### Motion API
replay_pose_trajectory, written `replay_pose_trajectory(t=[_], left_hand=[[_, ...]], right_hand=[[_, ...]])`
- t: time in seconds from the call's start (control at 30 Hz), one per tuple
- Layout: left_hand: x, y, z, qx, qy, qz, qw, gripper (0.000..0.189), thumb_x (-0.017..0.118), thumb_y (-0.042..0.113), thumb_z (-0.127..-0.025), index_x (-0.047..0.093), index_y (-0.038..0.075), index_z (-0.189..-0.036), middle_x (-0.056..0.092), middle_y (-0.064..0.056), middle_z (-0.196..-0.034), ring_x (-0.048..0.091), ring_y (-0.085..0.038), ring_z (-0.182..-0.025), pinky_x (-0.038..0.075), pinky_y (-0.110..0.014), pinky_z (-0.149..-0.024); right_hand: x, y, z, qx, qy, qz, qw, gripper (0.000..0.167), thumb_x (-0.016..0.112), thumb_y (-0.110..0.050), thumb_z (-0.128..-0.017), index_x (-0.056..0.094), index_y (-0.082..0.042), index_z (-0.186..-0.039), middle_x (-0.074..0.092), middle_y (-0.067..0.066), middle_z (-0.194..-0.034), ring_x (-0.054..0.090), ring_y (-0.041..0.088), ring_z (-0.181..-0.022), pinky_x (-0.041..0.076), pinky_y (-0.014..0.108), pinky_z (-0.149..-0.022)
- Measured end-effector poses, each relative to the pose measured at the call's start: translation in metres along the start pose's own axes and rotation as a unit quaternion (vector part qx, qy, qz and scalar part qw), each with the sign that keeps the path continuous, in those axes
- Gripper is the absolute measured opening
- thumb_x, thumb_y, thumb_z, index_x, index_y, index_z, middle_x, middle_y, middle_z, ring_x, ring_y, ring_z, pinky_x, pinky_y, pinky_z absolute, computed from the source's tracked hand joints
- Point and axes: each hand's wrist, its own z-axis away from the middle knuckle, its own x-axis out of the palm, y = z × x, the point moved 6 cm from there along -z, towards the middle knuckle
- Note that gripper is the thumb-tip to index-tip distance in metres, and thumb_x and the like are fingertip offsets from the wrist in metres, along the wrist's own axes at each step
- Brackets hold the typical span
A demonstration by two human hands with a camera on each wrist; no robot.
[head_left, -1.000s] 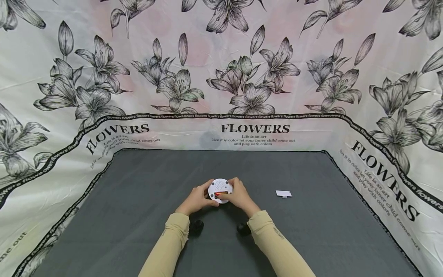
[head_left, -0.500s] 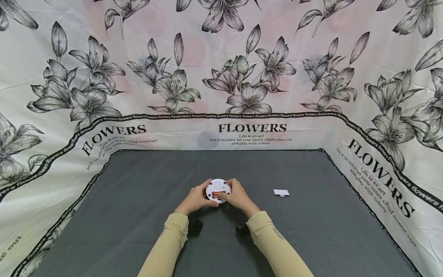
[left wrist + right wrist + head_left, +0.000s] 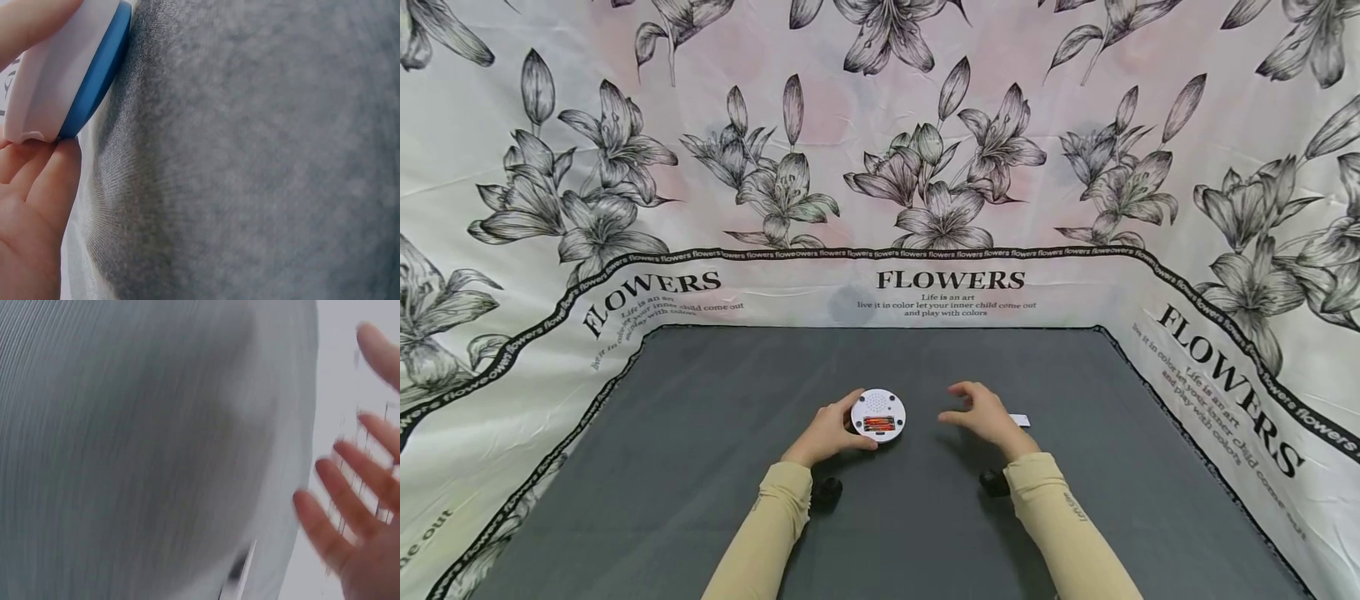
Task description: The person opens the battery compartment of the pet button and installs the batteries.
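Note:
My left hand (image 3: 826,432) grips a round white battery-powered device (image 3: 874,402) by its left side, thumb below and fingers above. Speaker holes, dark feet and an uncovered compartment with red-orange batteries (image 3: 878,424) face up. In the left wrist view the device (image 3: 59,69) shows a white side wall and a blue face (image 3: 100,75) turned toward the cloth. My right hand (image 3: 987,417) is in the air to the right of the device, fingers apart and holding nothing. Behind it lies a small white battery cover (image 3: 1020,421), partly hidden; the cover (image 3: 240,575) also appears at the lower edge of the right wrist view.
A dark grey cloth (image 3: 700,383) covers the table. White fabric (image 3: 790,287) with printed flowers and lettering rises along the back and sides. Black wrist cameras (image 3: 826,492) sit under both wrists.
My right hand has let go of the device and moved right, toward the battery cover. The batteries now show fully. My left hand keeps its hold in place.

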Motion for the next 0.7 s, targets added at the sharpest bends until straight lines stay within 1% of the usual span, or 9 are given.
replay_pose_trajectory(t=[0.07, 0.17, 0.37, 0.5, 0.7], left_hand=[[0.0, 0.0, 0.001, 0.001, -0.002, -0.001, 1.0, 0.098, 0.084, 0.024, -0.069, 0.026, 0.0, -0.145, 0.049, -0.015, -0.132, 0.049, -0.02, -0.117, 0.041, -0.037, -0.092], [0.0, -0.001, 0.001, 0.001, -0.002, 0.002, 1.0, 0.098, 0.084, 0.024, -0.069, 0.026, 0.0, -0.145, 0.047, -0.015, -0.134, 0.048, -0.02, -0.118, 0.041, -0.037, -0.092], [-0.002, -0.002, 0.001, -0.003, -0.001, 0.008, 1.0, 0.099, 0.084, 0.024, -0.068, 0.026, 0.0, -0.145, 0.046, -0.015, -0.135, 0.047, -0.02, -0.12, 0.041, -0.036, -0.092], [-0.002, -0.003, 0.001, -0.008, -0.002, 0.012, 0.9999, 0.099, 0.084, 0.024, -0.068, 0.026, 0.0, -0.145, 0.045, -0.015, -0.136, 0.047, -0.019, -0.12, 0.041, -0.035, -0.092], [-0.001, -0.004, 0.001, -0.017, -0.002, 0.018, 0.9997, 0.1, 0.084, 0.024, -0.067, 0.026, 0.001, -0.145, 0.042, -0.016, -0.138, 0.045, -0.019, -0.122, 0.04, -0.034, -0.093]], right_hand=[[-0.012, 0.013, 0.008, -0.013, -0.011, 0.007, 0.9998, 0.057, 0.078, -0.024, -0.075, 0.056, 0.002, -0.12, 0.051, 0.02, -0.12, 0.048, 0.039, -0.109, 0.042, 0.049, -0.085], [-0.029, 0.031, 0.019, -0.015, -0.017, 0.019, 0.9996, 0.057, 0.079, -0.022, -0.074, 0.056, 0.002, -0.121, 0.049, 0.023, -0.124, 0.044, 0.042, -0.114, 0.04, 0.052, -0.086], [-0.058, 0.056, 0.029, 0.002, -0.018, 0.038, 0.9991, 0.059, 0.081, -0.02, -0.072, 0.056, 0.005, -0.12, 0.047, 0.028, -0.124, 0.042, 0.045, -0.113, 0.039, 0.054, -0.085], [-0.065, 0.068, 0.029, 0.018, -0.031, 0.046, 0.9983, 0.06, 0.081, -0.02, -0.071, 0.056, 0.006, -0.119, 0.049, 0.028, -0.122, 0.044, 0.045, -0.112, 0.039, 0.054, -0.086], [-0.064, 0.081, 0.028, 0.034, -0.038, 0.059, 0.9969, 0.055, 0.081, -0.019, -0.072, 0.059, 0.008, -0.114, 0.057, 0.025, -0.11, 0.053, 0.037, -0.098, 0.043, 0.047, -0.078]])
